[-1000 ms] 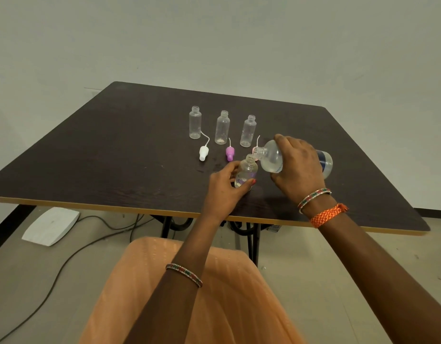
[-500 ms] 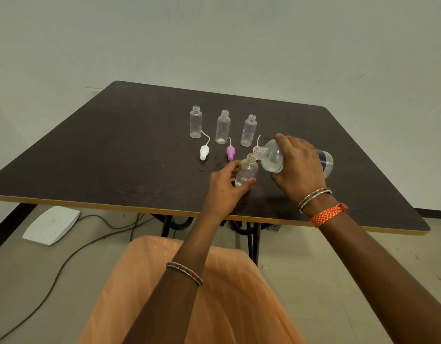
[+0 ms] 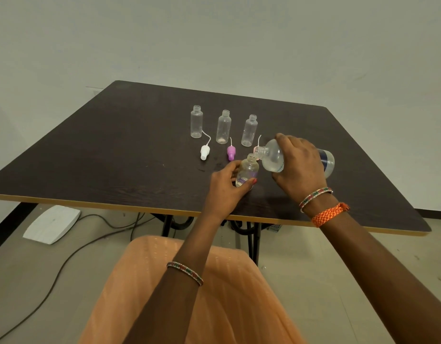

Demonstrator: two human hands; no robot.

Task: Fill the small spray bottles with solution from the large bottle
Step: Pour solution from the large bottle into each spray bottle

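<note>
The right hand (image 3: pixel 300 167) is wrapped over the large bottle (image 3: pixel 274 158), fingers curled around its clear body, and holds it tipped almost on its side with the neck pointing left and slightly down. Its open mouth sits right at the open mouth of the small bottle (image 3: pixel 248 171) – touching or just above it, I cannot tell which. The left hand (image 3: pixel 227 187) grips that small bottle from the left, thumb and fingers curled around its lower half, keeping it upright on the dark worktop (image 3: pixel 115 150). A little liquid shows near the bottom of the small bottle.

Taking the small bottle as the landmark: behind it stand 3 empty clear bottles in a row, all upright and uncapped – the far-left bottle (image 3: pixel 196 122), the middle bottle (image 3: pixel 223 127) and the right bottle (image 3: pixel 249 130). Between that row and the small bottle lie spray caps with thin tubes: a white cap (image 3: pixel 204 152) well to its left, and a purple cap (image 3: pixel 231 153) just behind and left of it. A pink cap (image 3: pixel 256 148) peeks out directly behind it, mostly hidden by the large bottle's neck.

Both wrists wear beaded bangles; the right one also has an orange woven band (image 3: pixel 329 214). Below the worktop's near edge, an orange garment (image 3: pixel 189 294) covers the person's lap, and a white flat device (image 3: pixel 52 224) with cables lies on the floor to the left
</note>
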